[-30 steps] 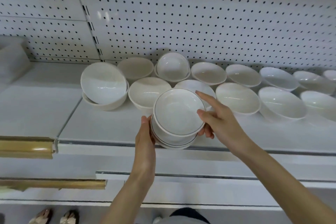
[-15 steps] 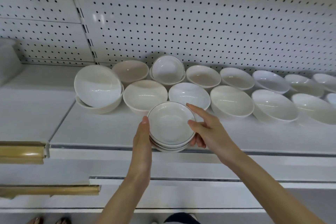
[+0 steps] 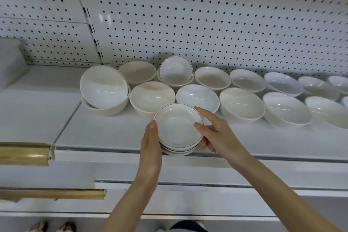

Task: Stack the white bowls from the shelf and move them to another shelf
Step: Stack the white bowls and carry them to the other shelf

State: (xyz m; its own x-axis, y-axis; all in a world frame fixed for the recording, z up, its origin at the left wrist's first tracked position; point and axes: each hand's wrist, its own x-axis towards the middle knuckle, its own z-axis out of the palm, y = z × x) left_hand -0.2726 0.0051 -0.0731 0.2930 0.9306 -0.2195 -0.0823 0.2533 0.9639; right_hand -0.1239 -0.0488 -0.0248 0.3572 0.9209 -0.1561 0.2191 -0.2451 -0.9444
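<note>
At the very bottom, two shoe tips and a patch of dark clothing. Above those, lower shelves stepping back, with gold strips along the front edges on the left side.

Both forearms reaching up and in. Left hand set edge-on against the left side of the stack of bowls, thumb tip up at the top rim, fingers tucked behind and under, out of sight, gripping from that side. Right hand pinching the right side: thumb hooked over the top rim, forefinger laid straight along the far rim, remaining fingers curled beneath. Stack held level between the two, right at the front edge of the main shelf, each bowl white with a thin dark line round the rim. Contact between the stack's base and the shelf: cannot tell.

Just behind the stack, a front row of plain white bowls running off to the right, open side up. At the left end, a tilted bowl sitting inside another. Farther back, a second row, and in it a pair of dark-rimmed bowls, nested, the upper one tipped toward the front. Behind everything, white pegboard with a slotted upright post.
</note>
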